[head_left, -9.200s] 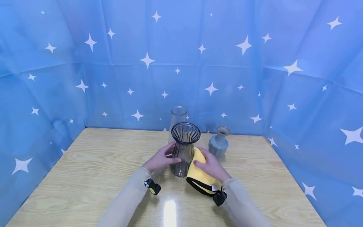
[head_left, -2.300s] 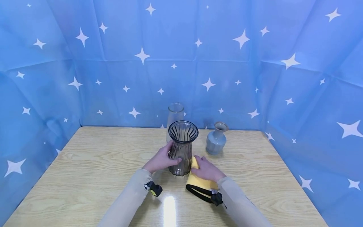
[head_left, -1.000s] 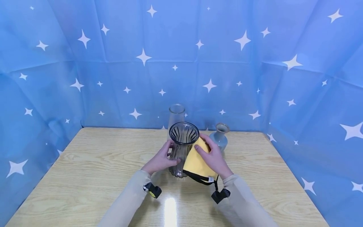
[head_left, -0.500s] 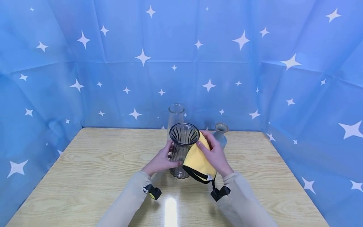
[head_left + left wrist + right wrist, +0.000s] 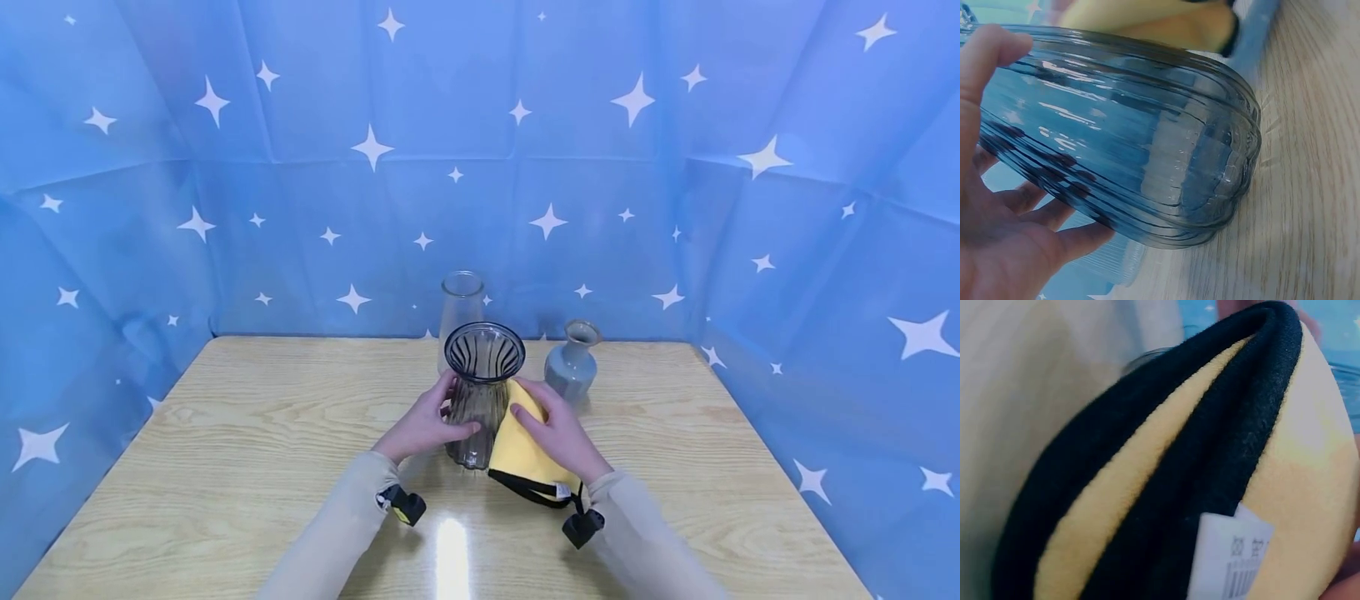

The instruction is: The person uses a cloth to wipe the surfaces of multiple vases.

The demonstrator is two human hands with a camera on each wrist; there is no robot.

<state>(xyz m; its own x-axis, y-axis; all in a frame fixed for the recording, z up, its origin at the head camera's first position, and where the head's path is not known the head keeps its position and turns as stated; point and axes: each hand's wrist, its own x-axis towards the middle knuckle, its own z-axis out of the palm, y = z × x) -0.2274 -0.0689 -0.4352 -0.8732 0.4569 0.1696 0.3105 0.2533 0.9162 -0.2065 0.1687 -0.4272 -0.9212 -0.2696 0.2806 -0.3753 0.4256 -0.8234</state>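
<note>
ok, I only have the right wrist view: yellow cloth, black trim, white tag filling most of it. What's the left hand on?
Observer: The left hand grips the smoky ribbed vase by its side.
Operator: Anything right behind that vase?
Observer: Yes, in the head view a clear glass vase, partly hidden by it.
Operator: And past the right hand with the yellow cloth, farther back?
Observer: A blue-gray vase, standing upright on the table.
</note>
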